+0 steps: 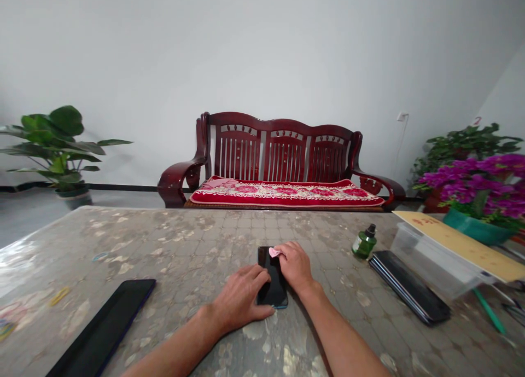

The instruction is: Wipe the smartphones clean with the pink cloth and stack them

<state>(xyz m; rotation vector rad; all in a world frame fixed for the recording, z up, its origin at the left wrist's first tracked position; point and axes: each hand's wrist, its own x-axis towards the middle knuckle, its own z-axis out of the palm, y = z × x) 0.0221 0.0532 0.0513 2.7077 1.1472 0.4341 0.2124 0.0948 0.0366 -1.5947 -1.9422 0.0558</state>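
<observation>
A dark smartphone lies flat on the patterned tablecloth, its screen up. My left hand grips it from the left side, with the thumb at the lower edge and the fingers curled over the side. At the phone's upper right, my right hand pinches a small pink cloth against the screen. Most of the cloth is hidden under the fingers.
To the left lies a black tablet. At right stand a green bottle, a stack of phones, a clear plastic box and purple flowers. A wooden bench stands beyond the table.
</observation>
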